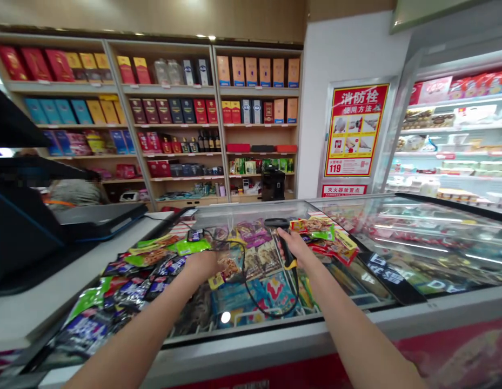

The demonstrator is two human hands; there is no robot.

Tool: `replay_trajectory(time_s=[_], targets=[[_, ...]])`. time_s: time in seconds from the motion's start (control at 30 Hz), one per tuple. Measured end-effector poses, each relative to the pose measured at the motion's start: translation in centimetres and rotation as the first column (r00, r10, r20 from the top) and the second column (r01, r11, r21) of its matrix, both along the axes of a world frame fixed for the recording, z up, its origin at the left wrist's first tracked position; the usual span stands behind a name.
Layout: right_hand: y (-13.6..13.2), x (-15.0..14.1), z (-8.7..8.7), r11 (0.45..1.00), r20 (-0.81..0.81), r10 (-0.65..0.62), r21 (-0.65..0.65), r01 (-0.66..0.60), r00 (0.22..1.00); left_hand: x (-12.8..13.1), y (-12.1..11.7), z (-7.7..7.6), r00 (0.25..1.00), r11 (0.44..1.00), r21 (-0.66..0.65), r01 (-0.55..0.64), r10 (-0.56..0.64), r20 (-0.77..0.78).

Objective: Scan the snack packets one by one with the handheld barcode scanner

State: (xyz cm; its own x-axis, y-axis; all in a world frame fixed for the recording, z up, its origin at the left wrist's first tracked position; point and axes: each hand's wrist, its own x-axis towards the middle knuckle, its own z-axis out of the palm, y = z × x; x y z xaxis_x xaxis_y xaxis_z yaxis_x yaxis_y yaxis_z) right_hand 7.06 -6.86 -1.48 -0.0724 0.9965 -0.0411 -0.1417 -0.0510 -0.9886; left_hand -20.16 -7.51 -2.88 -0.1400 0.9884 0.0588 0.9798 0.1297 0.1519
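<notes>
Over the glass top of a chest freezer [283, 338], both of the wearer's bare hands reach forward from the lower edge of the view. The right hand [293, 246] is wrapped around the handle of a black scanner [276, 222] with yellow trim, its head up and pointing leftward above the freezer. From the base of the handle a black cord [270, 314] drops in a wide loop between the two forearms, then climbs back and runs off to the left.

The left hand [204, 263] is at the near side of a snack packet [230, 268] — its fingers are blurred and partly hidden, so I cannot tell whether they grip it or only rest beside it. To the left of that hand lies a heap of dark packets [131, 289], overlapping one another, with a bright green packet [192, 246] at the far end. Right of the scanner, beyond the right wrist, is a smaller group of red packets [332, 247]. Blue packets [254, 296] show through the glass below the cord.

At the left stands a white counter [40, 313] carrying a dark machine [24, 237], and past it part of another person [78, 192] can be seen. Along the back wall, wooden shelves [173, 88] hold rows of boxes — red, blue, gold and orange. Farther right come a red poster [354, 129] and a lit fridge [449, 129] with stocked shelves.
</notes>
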Motion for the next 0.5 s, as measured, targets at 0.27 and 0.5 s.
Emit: replay_trajectory(time_s=[0.27,0.5], targets=[[0.3,-4.5,0.3,0.994,0.062,0.113,-0.004,-0.113,0.992,1.8,-0.2,-1.1,0.968,0.985,0.065,0.161,-0.144,-0.206],[1.3,-5.8,0.2,0.989,0.103,0.144,-0.035,-0.141,0.984,1.8,2.4,-0.5,0.991,0.996,0.042,-0.074,0.078,-0.107]])
